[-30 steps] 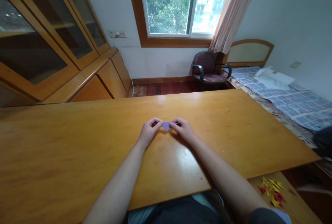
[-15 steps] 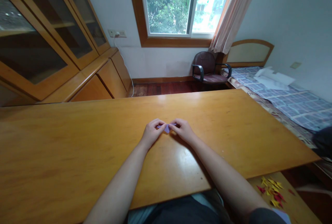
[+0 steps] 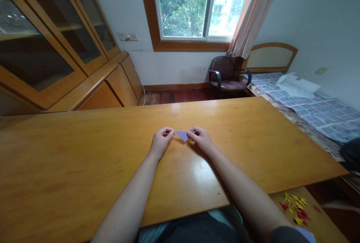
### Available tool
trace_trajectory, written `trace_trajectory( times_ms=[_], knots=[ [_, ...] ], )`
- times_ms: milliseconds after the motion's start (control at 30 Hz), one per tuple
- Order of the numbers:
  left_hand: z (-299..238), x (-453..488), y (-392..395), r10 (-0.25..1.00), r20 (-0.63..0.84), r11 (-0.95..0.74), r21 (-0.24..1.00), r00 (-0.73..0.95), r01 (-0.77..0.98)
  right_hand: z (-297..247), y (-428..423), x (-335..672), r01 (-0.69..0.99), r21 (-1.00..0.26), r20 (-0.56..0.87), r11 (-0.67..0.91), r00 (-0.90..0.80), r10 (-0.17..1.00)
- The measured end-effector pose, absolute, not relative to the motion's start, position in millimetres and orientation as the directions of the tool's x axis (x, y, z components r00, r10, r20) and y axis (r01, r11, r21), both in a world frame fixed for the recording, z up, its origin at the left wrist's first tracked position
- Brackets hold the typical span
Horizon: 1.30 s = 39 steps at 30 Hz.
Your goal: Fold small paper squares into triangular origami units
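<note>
A small purple paper piece (image 3: 182, 135), folded into a downward-pointing triangle, is held just above the wooden table (image 3: 84, 153) near its middle. My left hand (image 3: 160, 142) pinches its left corner with the fingers curled in. My right hand (image 3: 201, 140) pinches the right corner the same way. Both forearms reach forward from the near edge of the table.
Several small yellow and red folded paper pieces (image 3: 295, 207) lie on a lower surface at the bottom right. A glass-fronted cabinet (image 3: 56, 48) runs along the left wall. A dark armchair (image 3: 227, 74) stands under the window, and a bed (image 3: 315, 108) lies to the right.
The purple paper now shows as a wider triangle between the hands. Both hands have spread slightly apart and lifted a little from where they pressed together half a second ago.
</note>
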<state>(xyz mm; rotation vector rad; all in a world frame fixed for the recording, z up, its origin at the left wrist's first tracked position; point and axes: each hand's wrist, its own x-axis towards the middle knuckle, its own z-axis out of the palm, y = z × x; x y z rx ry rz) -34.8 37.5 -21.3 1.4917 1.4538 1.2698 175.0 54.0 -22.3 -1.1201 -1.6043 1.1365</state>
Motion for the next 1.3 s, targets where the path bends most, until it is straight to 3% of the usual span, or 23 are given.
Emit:
trace_trajectory(
  times_ms=[233, 400, 533, 800, 1033, 1300],
  knots=[
    [-28.7, -39.2, 41.7, 0.956, 0.159, -0.126, 0.982, -0.247, 0.144, -24.8, 55.4, 176.1, 0.135, -0.979, 0.122, 0.151, -0.198, 0.972],
    [-15.8, -29.0, 32.1, 0.947, 0.320, -0.305, 0.886, 0.014, 0.350, -23.7, 52.8, 171.7, 0.230, -0.938, 0.192, 0.260, -0.278, 0.941],
    [-10.8, -24.6, 28.6, 0.931, 0.326, -0.366, 0.813, 0.166, 0.454, -21.2, 50.2, 168.5, 0.290, -0.893, 0.247, 0.345, -0.325, 0.913],
    [-11.4, -22.6, 27.7, 0.885, 0.409, -0.461, 0.703, 0.223, 0.541, -16.1, 45.2, 164.7, 0.321, -0.827, 0.348, 0.461, -0.352, 0.869],
    [-13.2, -21.6, 26.2, 0.837, 0.480, -0.529, 0.588, 0.262, 0.612, -16.1, 43.6, 164.0, 0.412, -0.683, 0.482, 0.603, -0.365, 0.796],
    [-9.8, -22.5, 26.2, 0.837, 0.496, -0.521, 0.592, 0.231, 0.615, -16.8, 48.7, 172.8, 0.478, -0.621, 0.511, 0.621, -0.353, 0.783]
  ],
)
